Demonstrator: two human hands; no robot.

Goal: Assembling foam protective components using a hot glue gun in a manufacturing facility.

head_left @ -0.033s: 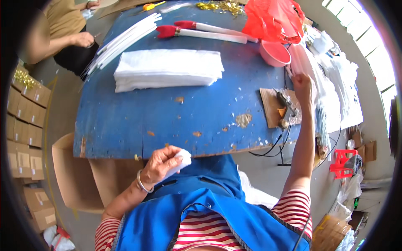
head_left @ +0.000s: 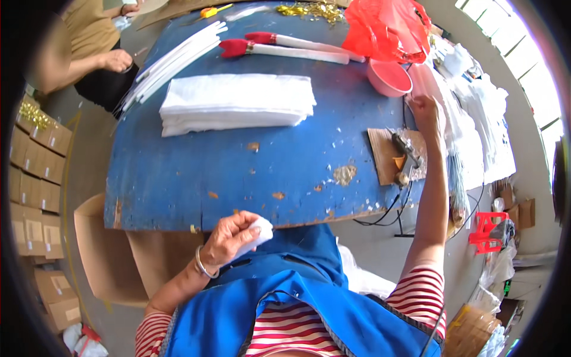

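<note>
left hand: (head_left: 231, 238) closed around a small white wad (head_left: 257, 231) of soft material, held at the near edge of the blue table (head_left: 238, 172), just above the lap; metal bangle on the wrist.
right hand: (head_left: 426, 113) arm stretched out to the far right edge of the table, fingers curled on clear plastic sleeves (head_left: 443, 113) lying there; how firm the grip is, cannot tell.
white wad: pokes out past the left fingers, off the tabletop, over the blue apron (head_left: 297, 297).
stack of white sheets: (head_left: 238, 101) flat on the table centre, well apart from both hands.
white sticks: (head_left: 172, 62) bundle lying diagonal at the far left of the table.
red-tipped sticks: (head_left: 285, 46) two, side by side, beyond the stack.
pink bowl: (head_left: 388, 77) just beside the right hand; red plastic bag (head_left: 386, 27) behind it.
glue gun: (head_left: 404, 152) on a brown board near the right forearm, cord hanging off the edge.
other person: hand (head_left: 116, 59) at the far left corner.
floor left: cardboard boxes (head_left: 38, 178).
</note>
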